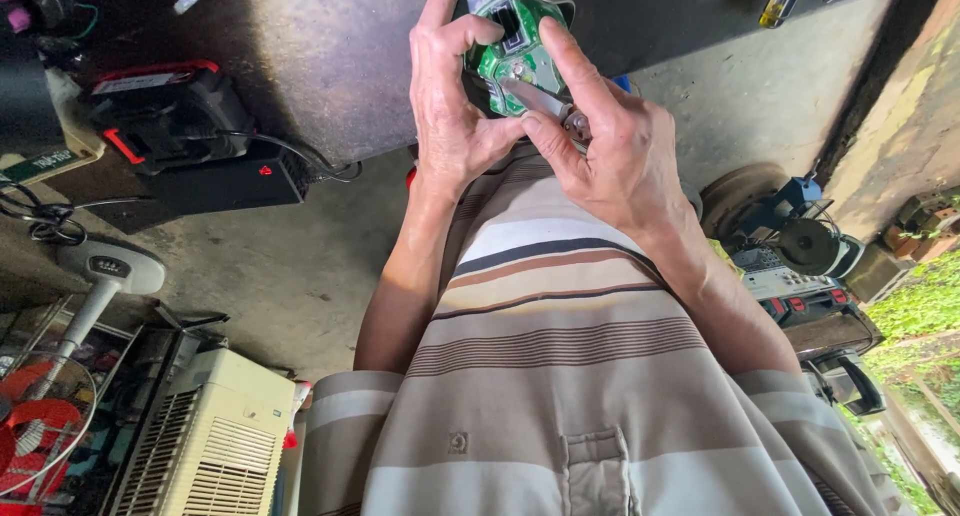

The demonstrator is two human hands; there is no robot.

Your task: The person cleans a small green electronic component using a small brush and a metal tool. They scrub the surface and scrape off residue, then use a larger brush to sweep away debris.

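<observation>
Apparently mid-repair: left hand (455, 101) clamps the green circuit board (515, 51) in its housing above the table (320, 66); right hand (600, 146) pinches a metal tool (540, 98). Next calls for steady tip placement.

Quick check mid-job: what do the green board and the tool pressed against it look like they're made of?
Green board: looks like resin circuit laminate, glossy green coat with pale solder spots and traces. Tool in the right hand: appears to be bare metal, with a grey shine along its shaft. The left hand grips the dark housing, probably plastic.
</observation>
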